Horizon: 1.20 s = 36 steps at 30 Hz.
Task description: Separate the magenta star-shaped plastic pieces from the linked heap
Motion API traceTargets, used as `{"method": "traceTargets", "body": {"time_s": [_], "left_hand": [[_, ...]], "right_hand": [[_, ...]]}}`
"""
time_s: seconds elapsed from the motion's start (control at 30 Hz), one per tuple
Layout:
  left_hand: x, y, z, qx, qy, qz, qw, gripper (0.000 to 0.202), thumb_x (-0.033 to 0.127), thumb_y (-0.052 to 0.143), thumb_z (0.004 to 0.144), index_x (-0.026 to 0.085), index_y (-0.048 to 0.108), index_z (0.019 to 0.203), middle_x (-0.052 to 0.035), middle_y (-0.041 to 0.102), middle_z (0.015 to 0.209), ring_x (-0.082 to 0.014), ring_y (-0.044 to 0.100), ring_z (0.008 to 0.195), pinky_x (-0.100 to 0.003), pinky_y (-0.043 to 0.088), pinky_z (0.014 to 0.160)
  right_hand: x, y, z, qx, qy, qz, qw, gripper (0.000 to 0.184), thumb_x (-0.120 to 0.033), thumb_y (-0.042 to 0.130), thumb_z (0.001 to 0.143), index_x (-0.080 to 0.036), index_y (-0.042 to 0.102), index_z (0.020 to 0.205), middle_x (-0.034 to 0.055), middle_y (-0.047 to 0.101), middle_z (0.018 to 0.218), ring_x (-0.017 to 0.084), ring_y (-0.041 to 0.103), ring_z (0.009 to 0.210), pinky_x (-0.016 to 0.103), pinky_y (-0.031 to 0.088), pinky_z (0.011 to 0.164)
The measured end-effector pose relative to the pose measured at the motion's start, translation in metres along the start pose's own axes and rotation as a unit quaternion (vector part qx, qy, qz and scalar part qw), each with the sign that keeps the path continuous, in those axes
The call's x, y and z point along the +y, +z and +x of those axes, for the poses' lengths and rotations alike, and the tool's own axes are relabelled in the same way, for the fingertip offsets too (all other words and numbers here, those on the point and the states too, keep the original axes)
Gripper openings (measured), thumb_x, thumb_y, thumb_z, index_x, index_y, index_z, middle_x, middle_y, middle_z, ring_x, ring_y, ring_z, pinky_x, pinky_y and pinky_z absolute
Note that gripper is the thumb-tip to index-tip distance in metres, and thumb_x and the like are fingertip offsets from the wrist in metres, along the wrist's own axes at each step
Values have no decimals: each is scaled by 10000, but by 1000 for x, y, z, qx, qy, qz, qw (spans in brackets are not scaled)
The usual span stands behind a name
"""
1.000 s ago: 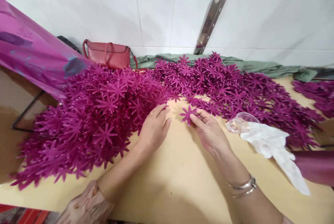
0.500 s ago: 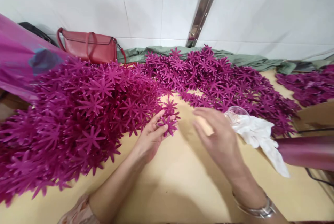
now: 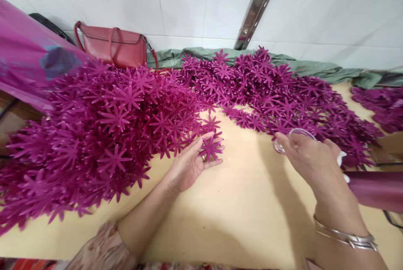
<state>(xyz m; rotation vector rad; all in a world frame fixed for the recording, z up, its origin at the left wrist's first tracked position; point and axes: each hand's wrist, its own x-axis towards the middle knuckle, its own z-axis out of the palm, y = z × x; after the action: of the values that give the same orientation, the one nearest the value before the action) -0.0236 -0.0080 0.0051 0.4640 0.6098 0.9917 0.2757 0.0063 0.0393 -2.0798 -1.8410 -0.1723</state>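
My left hand is palm up, with a purple petal piece resting across its fingers. The piece is flat and star-like, with several narrow rounded petals. Another petal piece lies just beyond the fingertips. My right hand is back up at a clear plastic cup, its thumb at the cup's near side. The other fingers are mostly hidden, so whether they grip anything does not show. Some white cloth peeks out behind this hand.
A big heap of purple petal pieces covers the table at left; a second heap stretches along the back. A red handbag and green cloth lie by the tiled wall. Pink sheeting hangs at left.
My right hand has moved right, away from the left hand, to the clear cup. The left thumb has lifted off the petal piece, which still lies on the fingers. The view has shifted slightly.
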Motion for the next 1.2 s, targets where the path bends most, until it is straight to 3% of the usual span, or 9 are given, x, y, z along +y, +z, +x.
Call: {"method": "traceTargets", "body": {"time_s": [0.2,0.3,0.37,0.47,0.6,0.73,0.9,1.07,1.2], "left_hand": [[1,0,2,0,-13,-29,1000,434,506,458,1052,219,655,1312,-137,673,1418,-281,669,1243,-539,518,1074],[2,-1,3,-7,-16,-33,999,456,529,446,1049,218,646,1316,-137,671,1423,-286,655,1271,-535,497,1101],[3,-1,4,-9,-19,-31,999,487,551,428,1049,213,636,1329,-142,662,1436,-289,641,1297,-522,483,1119],[5,1,2,-7,-25,-35,999,525,561,377,1061,202,623,1355,-138,656,1445,-275,618,1337,-477,443,1168],[8,3,-1,22,-16,-69,997,525,543,371,1069,181,631,1347,-120,699,1384,-247,622,1339,-402,397,1213],[12,5,-2,48,-12,-62,997,532,529,378,1070,166,625,1371,-122,678,1416,-248,619,1337,-388,396,1209],[14,5,-3,52,-32,-64,996,536,523,403,1066,177,601,1423,-130,670,1425,-259,662,1265,-412,413,1184],[8,2,0,36,11,-72,997,406,339,487,1052,148,644,1374,-134,706,1370,-248,631,1307,-385,412,1177],[5,2,2,28,40,-70,996,398,282,529,1011,141,660,1359,-142,718,1348,-274,583,1368,-418,391,1185]], "right_hand": [[-7,-29,-1,15,-5,31,999,548,-672,448,958,-266,652,652,102,652,593,353,658,658,603,472,808],[-39,-42,-13,97,-31,37,994,491,-599,449,1007,-230,748,880,172,770,873,402,719,853,672,481,929],[-70,-36,-28,155,-96,99,978,305,-458,522,1022,-253,747,1048,121,797,974,340,743,918,647,468,1053],[-117,-6,-56,43,-280,179,942,376,-359,510,1049,-237,605,1392,123,727,1341,306,676,1246,614,372,1197],[-150,30,-85,-58,-345,112,930,703,-514,545,1015,-88,421,1560,221,423,1625,398,379,1527,703,233,1235],[-152,32,-91,-76,-377,109,917,693,-521,478,1044,-98,386,1584,175,399,1648,341,354,1549,663,58,1291],[-144,27,-86,-41,-393,139,908,489,-371,481,1072,-123,523,1492,139,526,1574,291,466,1488,617,-3,1302],[-131,23,-72,27,-346,198,917,302,-244,567,1038,-187,659,1320,102,714,1377,252,618,1350,589,119,1301],[-127,20,-62,41,-333,190,923,262,-272,576,1035,-177,680,1256,106,729,1351,298,622,1344,621,140,1281]]}}
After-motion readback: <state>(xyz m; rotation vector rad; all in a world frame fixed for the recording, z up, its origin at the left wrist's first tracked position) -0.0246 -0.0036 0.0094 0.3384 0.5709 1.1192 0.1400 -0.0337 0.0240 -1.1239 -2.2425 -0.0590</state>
